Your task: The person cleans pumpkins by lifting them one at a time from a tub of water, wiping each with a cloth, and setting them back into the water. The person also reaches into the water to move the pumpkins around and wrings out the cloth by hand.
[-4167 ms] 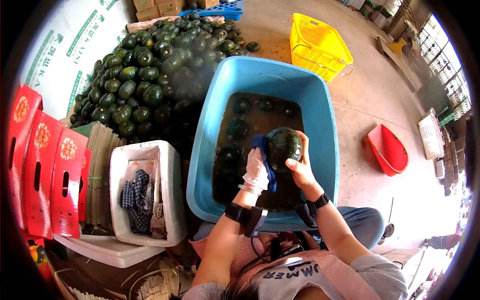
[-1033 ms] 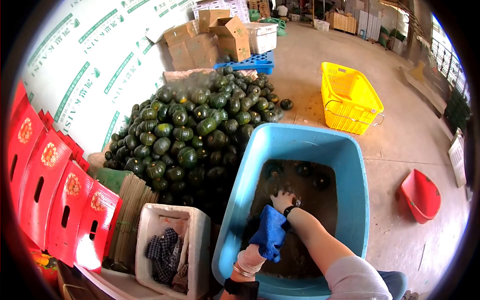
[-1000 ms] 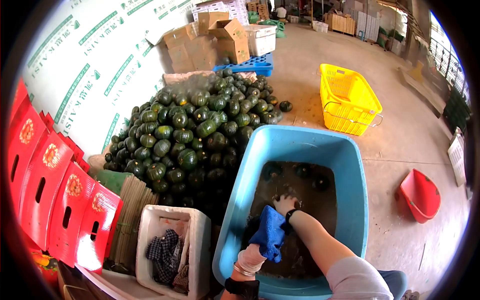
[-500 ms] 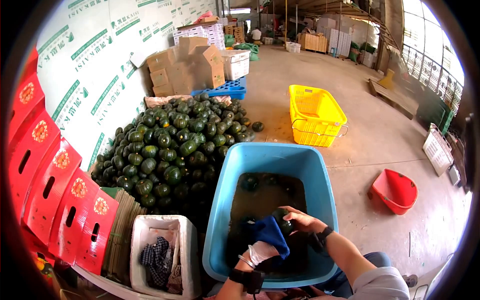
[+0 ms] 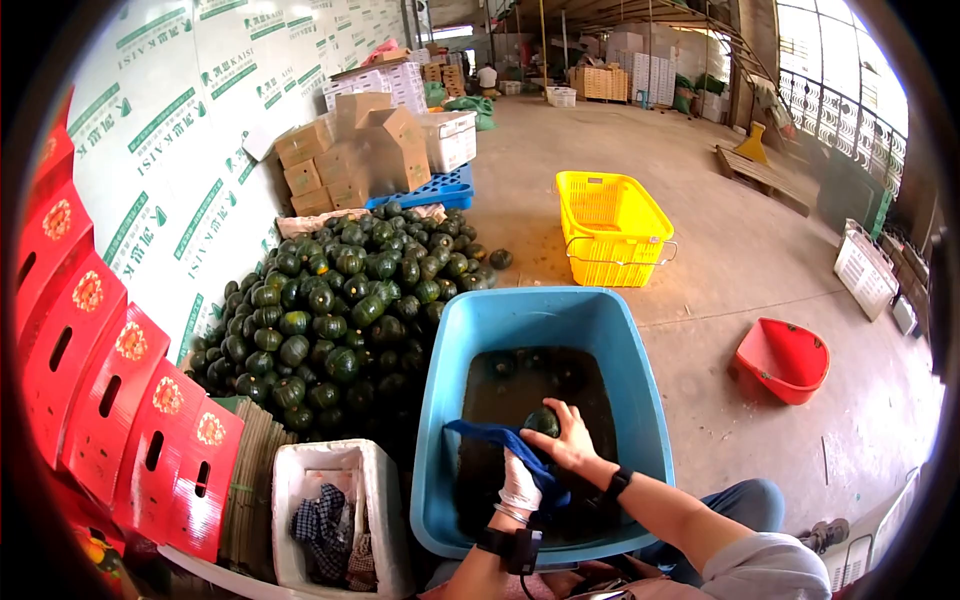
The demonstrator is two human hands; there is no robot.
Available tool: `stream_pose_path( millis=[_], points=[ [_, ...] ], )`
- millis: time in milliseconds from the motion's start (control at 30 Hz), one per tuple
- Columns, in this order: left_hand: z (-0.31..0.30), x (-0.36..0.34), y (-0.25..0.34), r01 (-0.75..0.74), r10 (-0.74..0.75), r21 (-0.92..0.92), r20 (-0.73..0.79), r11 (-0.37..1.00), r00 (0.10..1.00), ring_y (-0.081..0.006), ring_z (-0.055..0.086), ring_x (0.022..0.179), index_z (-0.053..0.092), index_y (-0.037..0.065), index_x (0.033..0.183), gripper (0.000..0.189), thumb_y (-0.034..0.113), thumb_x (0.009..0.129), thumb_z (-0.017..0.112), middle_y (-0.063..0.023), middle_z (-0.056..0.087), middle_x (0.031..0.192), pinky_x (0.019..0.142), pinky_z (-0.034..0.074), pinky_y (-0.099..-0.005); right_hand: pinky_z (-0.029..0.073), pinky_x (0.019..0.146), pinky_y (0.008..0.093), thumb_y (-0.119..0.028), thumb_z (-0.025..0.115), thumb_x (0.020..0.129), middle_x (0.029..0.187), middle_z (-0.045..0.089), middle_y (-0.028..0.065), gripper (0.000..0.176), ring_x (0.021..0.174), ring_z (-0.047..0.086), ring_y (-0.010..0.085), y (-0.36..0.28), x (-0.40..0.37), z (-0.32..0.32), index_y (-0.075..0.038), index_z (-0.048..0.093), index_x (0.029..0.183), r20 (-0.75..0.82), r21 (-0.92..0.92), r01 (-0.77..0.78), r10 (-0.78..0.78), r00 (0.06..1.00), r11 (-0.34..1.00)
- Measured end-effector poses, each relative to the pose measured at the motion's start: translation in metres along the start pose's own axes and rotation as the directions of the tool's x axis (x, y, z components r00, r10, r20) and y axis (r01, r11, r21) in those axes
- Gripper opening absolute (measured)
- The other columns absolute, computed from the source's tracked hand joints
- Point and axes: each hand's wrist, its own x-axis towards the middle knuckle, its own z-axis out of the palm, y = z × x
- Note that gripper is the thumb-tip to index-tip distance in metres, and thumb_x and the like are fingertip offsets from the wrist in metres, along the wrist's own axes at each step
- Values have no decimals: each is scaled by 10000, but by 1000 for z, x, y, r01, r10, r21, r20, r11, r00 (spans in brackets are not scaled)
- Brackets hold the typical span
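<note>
Pumpkin, small, round and dark green (image 5: 543,421), sits in the grasp of the person's bare right hand (image 5: 574,444) over the middle of a deep, rectangular light-blue plastic tub (image 5: 643,400). Its rind is glossy and mottled with paler green; the near side is partly covered by the hand. Fingers curve over its far right side and the thumb lies along its near side, so the hand is opened just to the fruit's width and has firm hold of it.

The left hand (image 5: 520,482), in a pale, thin glove, is bent around a dark-blue cloth (image 5: 500,436), which stretches out past the fingers toward the tub's left wall and hangs down beside the wrist. The cloth runs just beside the pumpkin; whether they touch cannot be told.

Murky brown water (image 5: 490,400) covers the tub's floor, and the dark rounded shapes (image 5: 503,364) at its far end are probably more pumpkins, though the water blurs them.

Left of the tub rises a large heap of dark-green pumpkins (image 5: 330,325), with a white foam box (image 5: 388,505) nearer the person. Beyond the tub stands a bright-yellow slotted plastic crate (image 5: 618,268); to the right lies a red plastic scoop-shaped tub (image 5: 790,368).
</note>
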Motion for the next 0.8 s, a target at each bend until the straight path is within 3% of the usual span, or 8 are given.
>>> stream_pose_path(
  millis=[167,267,367,400,467,500,633,800],
  points=[
    [11,-8,22,44,-44,6,73,999,996,-266,543,1195,490,91,1359,712,654,950,339,-92,542,1337,1043,437,-419,462,951,517,-467,791,653,1338,432,221,816,1190,447,439,-5,-2,-34,-156,493,1346,72,-242,577,-579,812,780],
    [22,-16,36,133,-131,-7,132,991,983,-271,570,1158,513,93,1343,691,639,962,329,-91,579,1294,1003,466,-408,482,894,517,-443,787,642,1423,384,183,765,1209,442,421,-7,9,-70,-278,504,1333,359,-305,889,-824,439,341],
    [15,-4,29,106,-110,44,131,993,985,-243,580,1133,518,106,1340,651,611,981,318,-61,597,1268,971,477,-367,478,867,486,-480,774,679,1447,377,124,714,1270,412,400,-7,21,-94,-358,507,1330,637,-196,956,-770,-46,-220],
    [4,3,22,99,-106,68,96,993,990,-237,580,1129,522,111,1336,639,604,985,319,-53,598,1264,976,472,-360,479,861,484,-484,779,672,1448,375,117,728,1273,407,391,-8,21,-96,-360,503,1334,662,-185,939,-743,-99,-291],
    [-7,-1,10,-51,31,272,79,961,996,-228,579,1125,523,114,1336,625,594,991,319,-36,599,1260,983,466,-358,477,873,486,-486,782,667,1446,375,122,734,1271,404,392,-2,14,-90,-356,505,1334,614,-207,972,-788,43,-108],
    [4,-4,16,79,-89,85,128,993,988,-233,578,1137,520,95,1336,660,616,981,324,-47,597,1265,996,463,-367,475,886,488,-487,786,663,1444,375,127,740,1270,401,393,1,13,-88,-353,506,1334,569,-214,975,-804,174,60],
    [20,-11,18,-2,-14,282,56,960,998,-257,539,1220,464,36,1366,714,614,974,315,-111,512,1366,1038,446,-404,410,1000,521,-560,853,573,1369,383,226,937,1217,403,438,7,-16,-40,-158,498,1341,-23,-174,589,-601,799,790],
    [-24,0,7,-96,95,469,27,878,995,-243,527,1221,476,41,1358,652,563,987,357,-100,528,1347,1051,417,-388,396,1034,448,-503,894,582,1320,407,216,1033,1209,442,365,0,-19,-1,-88,403,1390,-199,384,68,11,980,921]
  ],
)
